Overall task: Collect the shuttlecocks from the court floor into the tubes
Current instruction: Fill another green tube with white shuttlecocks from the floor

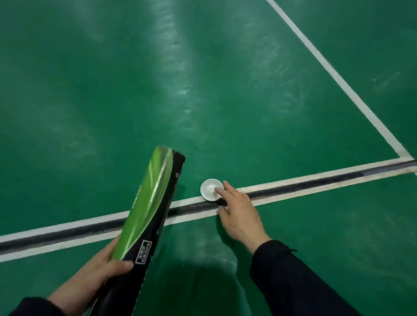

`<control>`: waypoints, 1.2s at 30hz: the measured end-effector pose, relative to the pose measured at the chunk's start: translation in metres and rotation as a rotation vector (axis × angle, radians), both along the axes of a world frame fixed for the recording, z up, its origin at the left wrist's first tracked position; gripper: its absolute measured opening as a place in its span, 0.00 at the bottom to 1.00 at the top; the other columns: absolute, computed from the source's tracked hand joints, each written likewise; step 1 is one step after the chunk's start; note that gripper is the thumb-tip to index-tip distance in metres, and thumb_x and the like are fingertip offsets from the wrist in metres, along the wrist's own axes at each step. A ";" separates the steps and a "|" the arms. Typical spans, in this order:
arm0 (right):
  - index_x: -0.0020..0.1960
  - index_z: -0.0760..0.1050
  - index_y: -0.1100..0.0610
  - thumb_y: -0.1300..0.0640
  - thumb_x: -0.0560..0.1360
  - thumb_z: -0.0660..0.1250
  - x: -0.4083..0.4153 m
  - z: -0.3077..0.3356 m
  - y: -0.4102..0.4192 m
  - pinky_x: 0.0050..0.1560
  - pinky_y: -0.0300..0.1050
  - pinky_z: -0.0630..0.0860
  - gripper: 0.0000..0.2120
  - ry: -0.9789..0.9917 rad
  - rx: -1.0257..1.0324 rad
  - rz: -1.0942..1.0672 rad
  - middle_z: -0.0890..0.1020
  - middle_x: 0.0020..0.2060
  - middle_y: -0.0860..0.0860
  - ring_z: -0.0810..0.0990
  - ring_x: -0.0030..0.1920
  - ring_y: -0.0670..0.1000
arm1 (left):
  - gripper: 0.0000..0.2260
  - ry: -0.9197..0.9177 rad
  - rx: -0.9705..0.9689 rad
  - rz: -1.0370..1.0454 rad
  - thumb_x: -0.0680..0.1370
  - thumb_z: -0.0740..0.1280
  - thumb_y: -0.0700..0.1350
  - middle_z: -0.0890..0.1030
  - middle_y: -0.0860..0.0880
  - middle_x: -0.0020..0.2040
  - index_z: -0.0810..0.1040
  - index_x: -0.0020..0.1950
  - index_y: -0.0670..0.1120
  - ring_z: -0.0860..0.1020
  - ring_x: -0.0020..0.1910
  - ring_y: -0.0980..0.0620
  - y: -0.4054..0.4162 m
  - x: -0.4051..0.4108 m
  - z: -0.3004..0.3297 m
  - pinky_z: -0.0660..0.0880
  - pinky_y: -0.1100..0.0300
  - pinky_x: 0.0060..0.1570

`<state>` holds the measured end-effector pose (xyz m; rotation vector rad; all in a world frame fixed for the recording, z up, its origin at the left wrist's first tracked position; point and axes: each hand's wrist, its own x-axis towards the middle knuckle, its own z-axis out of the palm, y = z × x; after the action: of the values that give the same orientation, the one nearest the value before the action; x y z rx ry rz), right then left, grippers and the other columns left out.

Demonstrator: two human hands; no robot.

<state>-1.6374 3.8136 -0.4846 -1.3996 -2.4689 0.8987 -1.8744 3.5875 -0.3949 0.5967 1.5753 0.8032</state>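
Green court floor (108, 71) is spreading under us; our left hand (105, 265) is gripping the tube (145, 218), our right hand (237, 214), fingers spread, is touching the light, crushable shuttlecock (210, 189) on the white line (302, 182); we're judging its rim safest.

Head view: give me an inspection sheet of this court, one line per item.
Surface: green court floor with white lines and a dark strip along the near line.
Job's things: one white shuttlecock standing on the floor beside the near line; green and black tube held tilted, its far end pointing forward.
Clutter: nothing seen.
Hands: left hand grips the tube's lower part; right hand reaches down, fingers touching the shuttlecock, not yet gripping it.
Cables: nothing seen.
Surroundings: dark sleeves on both arms; the person's shadow on the floor between the arms.
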 end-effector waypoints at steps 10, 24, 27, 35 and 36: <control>0.53 0.78 0.51 0.47 0.82 0.63 -0.010 0.008 -0.005 0.50 0.51 0.79 0.08 0.196 0.039 -0.226 0.82 0.46 0.46 0.78 0.47 0.49 | 0.41 0.163 0.056 -0.374 0.67 0.72 0.50 0.73 0.68 0.69 0.59 0.78 0.59 0.78 0.65 0.56 -0.030 -0.014 -0.014 0.75 0.62 0.62; 0.46 0.78 0.49 0.47 0.75 0.66 0.120 0.099 -0.079 0.59 0.36 0.71 0.07 0.755 -0.322 -0.200 0.73 0.57 0.48 0.75 0.59 0.45 | 0.43 0.304 0.126 -0.677 0.67 0.75 0.49 0.78 0.67 0.65 0.56 0.70 0.81 0.80 0.58 0.63 -0.002 0.065 -0.026 0.77 0.66 0.58; 0.47 0.75 0.58 0.53 0.77 0.65 0.135 0.099 -0.089 0.57 0.40 0.75 0.08 0.922 -0.293 -0.359 0.76 0.56 0.54 0.77 0.59 0.51 | 0.41 0.295 0.152 -0.667 0.66 0.73 0.51 0.80 0.64 0.62 0.59 0.70 0.79 0.83 0.53 0.56 0.001 0.079 -0.015 0.80 0.60 0.54; 0.42 0.71 0.58 0.55 0.79 0.61 0.159 0.098 -0.097 0.57 0.35 0.70 0.08 0.761 -0.185 -0.331 0.73 0.54 0.50 0.73 0.57 0.46 | 0.40 0.334 0.207 -0.719 0.67 0.73 0.51 0.77 0.68 0.62 0.57 0.69 0.81 0.83 0.51 0.52 0.010 0.099 -0.005 0.81 0.56 0.53; 0.40 0.70 0.55 0.53 0.78 0.61 0.161 0.098 -0.097 0.58 0.37 0.70 0.10 0.743 -0.178 -0.324 0.73 0.56 0.48 0.73 0.59 0.46 | 0.40 0.334 0.203 -0.729 0.67 0.73 0.51 0.79 0.65 0.62 0.59 0.69 0.80 0.83 0.51 0.52 0.010 0.101 -0.004 0.81 0.54 0.54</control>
<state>-1.4765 3.7161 -0.3868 -1.1682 -1.6007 1.2837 -1.7737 3.5977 -0.3989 1.4083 1.4134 0.3121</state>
